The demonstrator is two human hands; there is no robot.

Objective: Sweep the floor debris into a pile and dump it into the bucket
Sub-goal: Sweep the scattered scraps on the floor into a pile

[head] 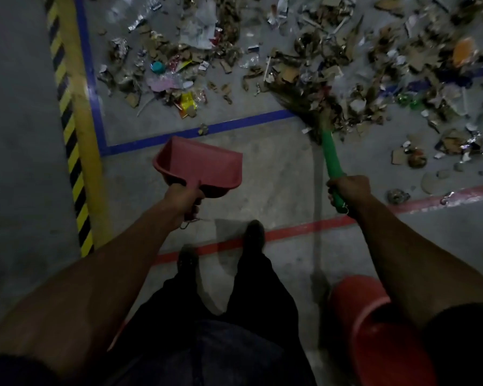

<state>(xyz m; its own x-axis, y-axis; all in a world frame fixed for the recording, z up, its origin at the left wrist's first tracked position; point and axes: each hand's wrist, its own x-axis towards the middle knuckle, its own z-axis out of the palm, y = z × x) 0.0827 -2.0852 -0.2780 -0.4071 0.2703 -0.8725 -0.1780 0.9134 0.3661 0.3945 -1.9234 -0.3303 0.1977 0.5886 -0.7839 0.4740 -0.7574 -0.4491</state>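
Note:
My left hand (183, 197) grips the handle of a pink dustpan (204, 162), held above the bare floor with its mouth facing away from me. My right hand (349, 188) grips the green handle of a broom (331, 154), whose brown bristles (307, 104) lie in the debris. Scattered debris (290, 57) of cardboard scraps, paper, foil and wrappers covers the floor ahead, from the upper left to the far right. A red bucket (374, 330) stands at my lower right, partly hidden by my right arm.
A blue tape line (201, 130) frames the littered area, and a red tape line (290, 232) crosses the floor near my feet (253, 232). A yellow strip with black-and-yellow hazard stripes (73, 129) runs along the left side.

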